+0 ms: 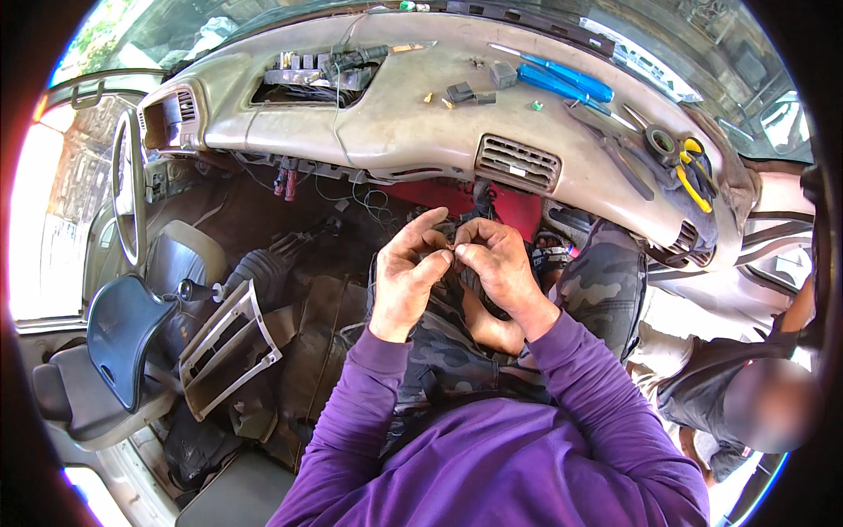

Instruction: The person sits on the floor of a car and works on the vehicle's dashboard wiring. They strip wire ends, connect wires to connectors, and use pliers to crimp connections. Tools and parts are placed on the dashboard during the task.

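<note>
My left hand (406, 279) and my right hand (500, 268) meet in front of my lap, below the dashboard (413, 127). Thumb and fingertips of each are pinched together around something tiny, too small to make out. The left index finger sticks out away from the pinch. Just beyond my fingers hangs a dark bundle of wires (481, 200), and thin loose wire (373, 204) loops down to its left from the dashboard.
On the dashboard lie blue-handled screwdrivers (566, 81), yellow-handled pliers (695, 180), a tape roll (661, 143) and small connectors (461, 91). Connectors and wires fill a dashboard opening (307, 83). A loose trim frame (230, 351) leans at left, near the steering wheel (129, 189). Another person (716, 386) is at right.
</note>
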Action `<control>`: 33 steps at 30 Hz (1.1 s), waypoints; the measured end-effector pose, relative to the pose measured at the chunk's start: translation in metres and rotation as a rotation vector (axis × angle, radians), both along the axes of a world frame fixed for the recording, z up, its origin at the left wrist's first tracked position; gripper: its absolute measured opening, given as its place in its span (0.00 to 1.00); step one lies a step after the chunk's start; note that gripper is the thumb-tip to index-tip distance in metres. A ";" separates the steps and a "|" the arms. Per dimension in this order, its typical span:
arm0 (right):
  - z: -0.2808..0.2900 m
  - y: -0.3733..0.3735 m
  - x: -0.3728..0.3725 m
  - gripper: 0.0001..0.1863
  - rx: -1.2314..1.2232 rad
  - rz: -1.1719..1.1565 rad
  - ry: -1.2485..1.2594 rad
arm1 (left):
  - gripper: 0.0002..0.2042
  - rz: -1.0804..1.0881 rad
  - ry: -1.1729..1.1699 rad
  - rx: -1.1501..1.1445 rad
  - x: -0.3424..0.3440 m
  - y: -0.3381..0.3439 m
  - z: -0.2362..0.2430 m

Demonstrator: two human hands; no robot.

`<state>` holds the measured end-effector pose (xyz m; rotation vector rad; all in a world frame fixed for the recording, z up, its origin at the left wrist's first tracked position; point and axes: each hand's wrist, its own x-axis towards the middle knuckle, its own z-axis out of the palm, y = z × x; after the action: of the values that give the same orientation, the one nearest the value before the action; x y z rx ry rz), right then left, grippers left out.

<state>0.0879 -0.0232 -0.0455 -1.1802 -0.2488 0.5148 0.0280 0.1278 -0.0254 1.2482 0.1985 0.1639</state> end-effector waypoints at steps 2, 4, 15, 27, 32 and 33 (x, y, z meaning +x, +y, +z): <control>0.002 -0.001 0.002 0.03 -0.043 0.000 -0.047 | 0.11 -0.029 -0.058 0.347 0.002 0.008 0.005; -0.001 -0.002 0.002 0.03 -0.072 0.002 -0.056 | 0.08 -0.033 -0.189 0.684 0.005 0.014 0.009; -0.014 0.010 -0.010 0.02 0.330 -0.009 0.309 | 0.04 0.039 0.016 0.246 -0.006 -0.001 -0.004; 0.010 0.001 0.003 0.11 -0.271 -0.056 -0.763 | 0.04 -0.026 0.198 -0.270 -0.004 0.024 -0.009; 0.017 0.001 0.003 0.07 -0.321 -0.096 -0.810 | 0.03 0.071 0.263 -0.402 -0.006 0.008 -0.004; 0.018 0.003 0.001 0.07 -0.326 -0.115 -0.815 | 0.03 0.090 0.209 -0.402 -0.007 0.003 -0.007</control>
<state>0.0889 -0.0203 -0.0277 -1.6747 -0.8090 -0.0602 0.0213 0.1306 -0.0326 0.8550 0.4462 0.0656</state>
